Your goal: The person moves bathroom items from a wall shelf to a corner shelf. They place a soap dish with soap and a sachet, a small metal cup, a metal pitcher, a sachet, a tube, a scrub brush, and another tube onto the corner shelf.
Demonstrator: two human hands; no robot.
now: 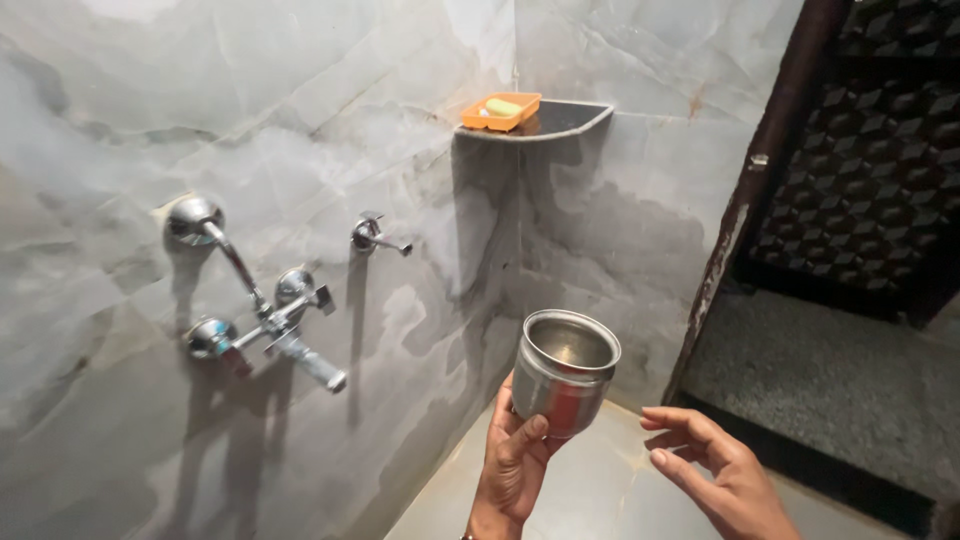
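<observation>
The left hand (pixel 515 455) grips a steel cup (pixel 565 370) (nothing visible inside), the right hand (pixel 715 465) open beside it.

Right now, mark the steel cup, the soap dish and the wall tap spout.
steel cup (pixel 563 375), head view, outer side wall.
soap dish (pixel 500 111), head view, orange front rim.
wall tap spout (pixel 312 363), head view, chrome barrel.

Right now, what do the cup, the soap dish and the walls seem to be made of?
Cup in the left hand: likely stainless steel, shiny with reflections. Soap dish: probably plastic, flat matte orange. Walls: marble-look stone or tile, grey veins, glossy.
</observation>
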